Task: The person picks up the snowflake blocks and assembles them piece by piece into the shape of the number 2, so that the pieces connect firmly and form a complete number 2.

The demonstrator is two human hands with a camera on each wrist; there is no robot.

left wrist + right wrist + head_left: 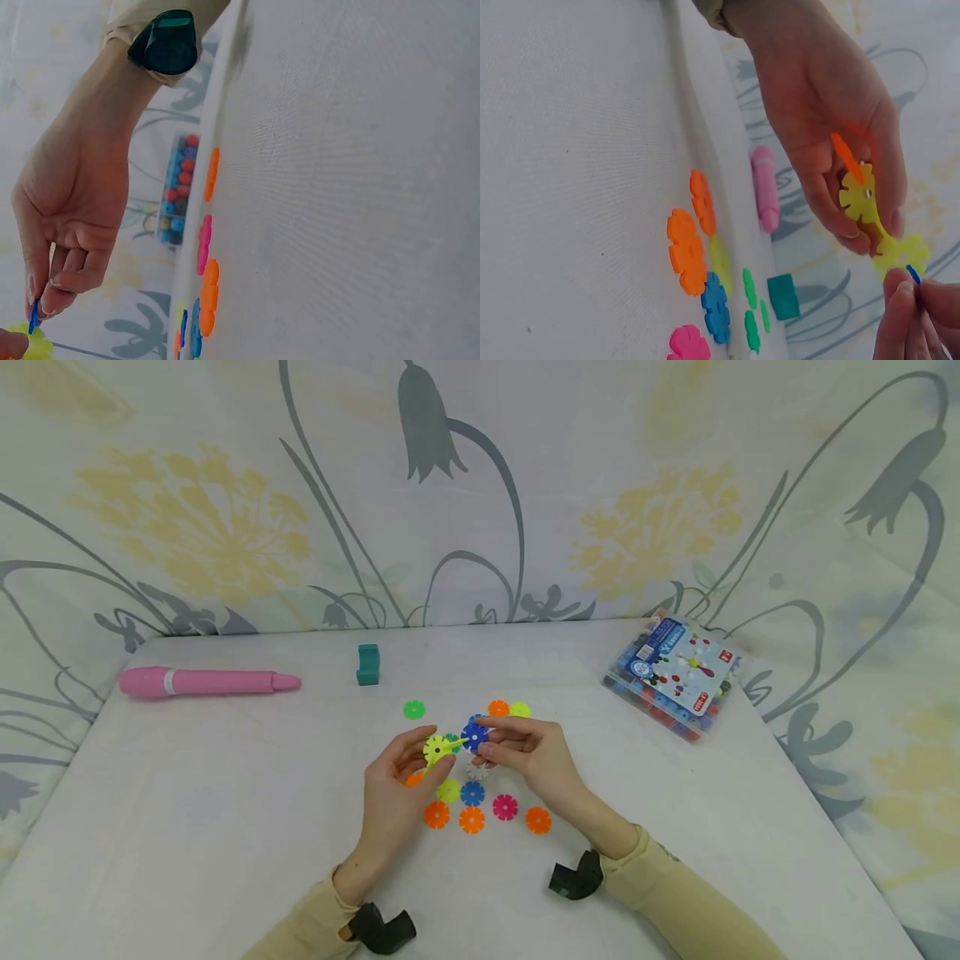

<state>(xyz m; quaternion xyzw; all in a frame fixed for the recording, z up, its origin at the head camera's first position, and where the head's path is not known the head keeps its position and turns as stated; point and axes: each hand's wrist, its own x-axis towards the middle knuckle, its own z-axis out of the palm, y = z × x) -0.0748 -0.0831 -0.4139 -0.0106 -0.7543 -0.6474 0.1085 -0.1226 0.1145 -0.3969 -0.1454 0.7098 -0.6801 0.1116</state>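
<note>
Joined yellow notched discs (857,196) are in my left hand (397,789), gripped between thumb and fingers. An orange disc (846,156) is slotted into one of them, beside the palm in the right wrist view. My right hand (543,760) pinches a dark blue disc (474,737) between thumb and fingertips. In the right wrist view the blue disc stands edge-on, right at the rim of the outer yellow disc (904,255). Both hands are raised over the table, fingertips close together. Below them lie loose discs, among them a blue one (472,793) and a pink one (506,807).
Several orange discs, such as one near the right forearm (538,820), lie nearest the person. A green disc (414,710) lies farther back. A teal block (368,665), a pink microphone-shaped toy (217,682) and a clear box of colored pieces (675,672) stand toward the back.
</note>
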